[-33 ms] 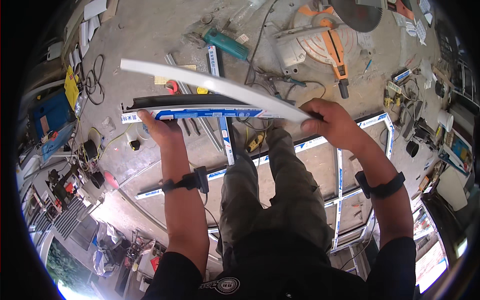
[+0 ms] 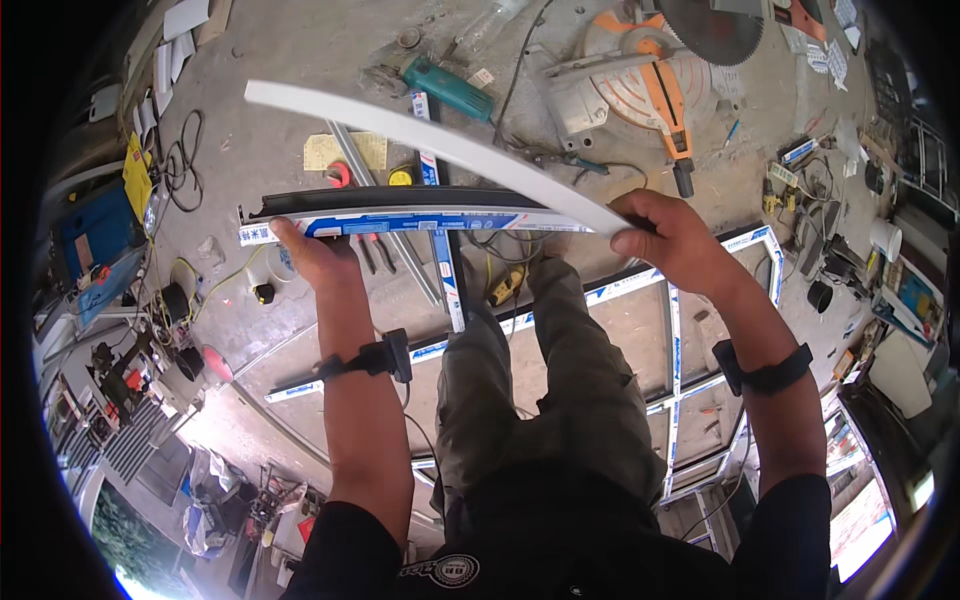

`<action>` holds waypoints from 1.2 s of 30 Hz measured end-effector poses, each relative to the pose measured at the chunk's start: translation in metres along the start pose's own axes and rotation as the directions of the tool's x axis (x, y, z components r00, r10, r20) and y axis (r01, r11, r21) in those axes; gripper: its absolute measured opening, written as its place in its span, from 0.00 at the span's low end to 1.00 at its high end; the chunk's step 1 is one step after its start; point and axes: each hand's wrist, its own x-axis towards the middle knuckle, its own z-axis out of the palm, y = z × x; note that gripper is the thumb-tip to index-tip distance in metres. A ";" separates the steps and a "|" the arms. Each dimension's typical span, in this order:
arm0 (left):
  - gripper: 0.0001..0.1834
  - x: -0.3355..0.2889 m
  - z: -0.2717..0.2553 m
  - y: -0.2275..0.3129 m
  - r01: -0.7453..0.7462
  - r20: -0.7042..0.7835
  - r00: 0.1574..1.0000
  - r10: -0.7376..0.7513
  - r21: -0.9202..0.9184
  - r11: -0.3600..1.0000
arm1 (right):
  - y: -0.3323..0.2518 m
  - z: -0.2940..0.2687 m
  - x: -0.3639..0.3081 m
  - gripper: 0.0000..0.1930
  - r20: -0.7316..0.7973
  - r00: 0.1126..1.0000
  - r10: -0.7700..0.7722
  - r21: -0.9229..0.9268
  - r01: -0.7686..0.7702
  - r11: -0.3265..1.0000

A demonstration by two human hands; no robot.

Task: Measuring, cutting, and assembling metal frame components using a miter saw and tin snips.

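A dark metal profile with blue-and-white protective film (image 2: 400,222) lies level across in front of me. My left hand (image 2: 318,255) is closed around its left end, the thumb on the filmed face. My right hand (image 2: 668,240) pinches the right end of a pale, flat grey-white strip (image 2: 420,133). The strip slants up to the left, its far end free above the profile. Near my right fingers the strip and the profile's right end meet; whether that hand also grips the profile is hidden.
Between my legs and beyond lies a film-wrapped frame (image 2: 674,340) on the floor. Farther off are an orange miter saw (image 2: 660,95), a green angle grinder (image 2: 448,88), a yellow tape measure (image 2: 401,176) and a red tape roll (image 2: 339,174). Cables and tools crowd both sides.
The strip's free left end has risen farther away from the profile. My right hand has shifted slightly to the right, while my left hand keeps its grip on the profile.
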 end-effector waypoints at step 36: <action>0.32 -0.072 0.188 -0.071 -0.768 0.823 0.436 -0.364 0.551 0.325 | -0.001 -0.059 0.104 0.09 0.246 0.704 -0.667 -0.848 0.489 0.203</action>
